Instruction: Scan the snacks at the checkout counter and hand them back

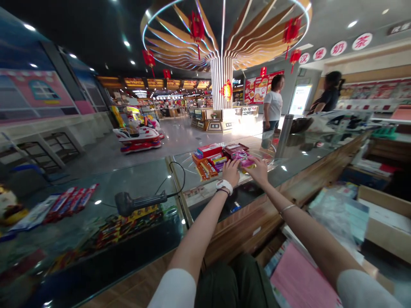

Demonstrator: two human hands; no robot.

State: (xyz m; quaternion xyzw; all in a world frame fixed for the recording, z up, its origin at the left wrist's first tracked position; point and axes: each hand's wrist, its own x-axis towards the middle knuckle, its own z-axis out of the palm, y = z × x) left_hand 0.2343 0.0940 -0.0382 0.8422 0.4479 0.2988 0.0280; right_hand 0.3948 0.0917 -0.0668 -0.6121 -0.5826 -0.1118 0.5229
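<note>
On the glass counter [321, 147] lies a cluster of small snack packs: a red box [209, 149], orange packets [205, 169], a yellow-and-red pack [219, 161], dark brown packs [233, 148] and a pink packet [243, 156]. My left hand [231, 171], with a white watch at the wrist, rests at the near edge of the cluster, fingers stretched over the packs. At the right side, my right hand [258, 171] has its thumb and fingers about the pink packet's edge. The fingertips are small and partly blurred.
A black barcode scanner [139, 203] with a coiled cable lies left on the counter. Red wrapped bars [72, 203] are farther left. Open boxes [385, 218] and a pink sheet [300, 278] sit low at right. Two people stand beyond the counter; a kiddie ride [139, 134] stands behind.
</note>
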